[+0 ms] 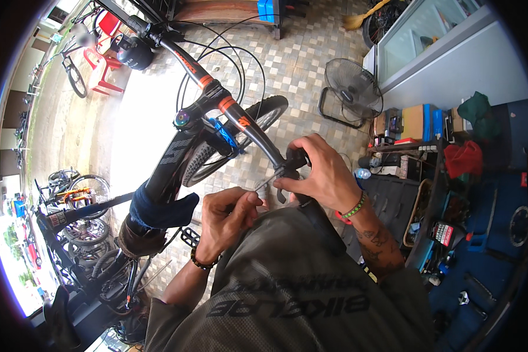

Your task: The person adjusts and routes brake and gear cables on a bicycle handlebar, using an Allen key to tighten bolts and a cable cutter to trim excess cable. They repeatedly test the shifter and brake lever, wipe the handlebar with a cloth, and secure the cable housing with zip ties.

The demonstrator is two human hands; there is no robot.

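A black bicycle handlebar (pixel 249 130) with orange bands runs diagonally toward me, mounted on a bike with a black frame (pixel 169 161). Near its closest end, my right hand (pixel 328 173) curls thumb and fingers around a black control clamp (pixel 287 171). Just left of it, my left hand (pixel 227 218) is closed in a pinch on a thin silvery rod (pixel 264 182), whose far end reaches the clamp. Whether that rod is a hex key or a piece of cable I cannot tell. A dark blue cloth (pixel 161 209) wraps the frame tube.
Black cables (pixel 240 58) loop beyond the handlebar over the tiled floor (pixel 311 76). The front wheel (pixel 271 111) stands below. A floor fan (pixel 351 91) is at the far right, with cluttered tool shelves (pixel 428 146) nearer. Other bicycles (pixel 82 196) and a red chair (pixel 102 67) are left.
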